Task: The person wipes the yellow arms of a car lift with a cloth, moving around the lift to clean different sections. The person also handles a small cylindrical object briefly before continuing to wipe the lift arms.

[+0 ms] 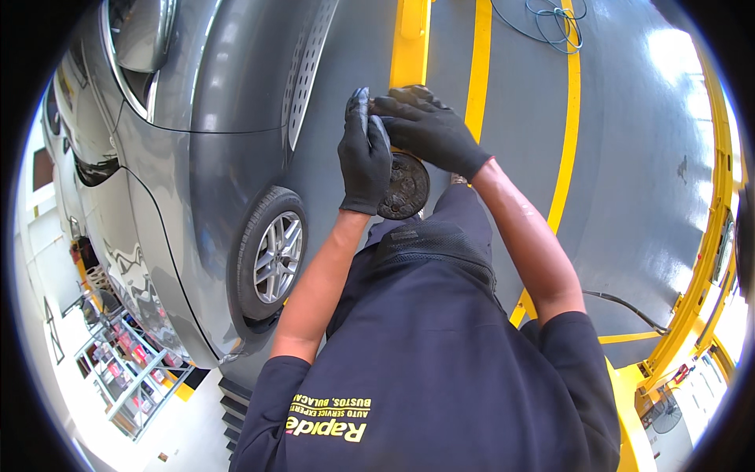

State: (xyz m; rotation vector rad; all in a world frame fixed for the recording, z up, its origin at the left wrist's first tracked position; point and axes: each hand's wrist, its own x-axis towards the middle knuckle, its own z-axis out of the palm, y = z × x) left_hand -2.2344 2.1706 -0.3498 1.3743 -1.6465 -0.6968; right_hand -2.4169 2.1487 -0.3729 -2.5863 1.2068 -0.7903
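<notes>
Both my hands wear dark gloves and meet in front of me. My left hand (366,161) is upright, its fingers stretched away from me and the thumb beside them. From the right, my right hand (432,130) reaches across with its fingers extended, their tips at the left hand's fingers. I make out no object in either hand. Just below the hands, a round black lift pad (406,187) shows, partly covered by the left glove. Beyond them runs a yellow lift arm (410,47), its near end hidden by the right hand.
A grey car (189,189) stands close on my left, its wheel (275,252) near my left forearm. Yellow lines (568,141) cross the grey floor. A coiled hose (560,27) lies at the far right. A yellow lift post (692,291) and fan (664,413) stand right.
</notes>
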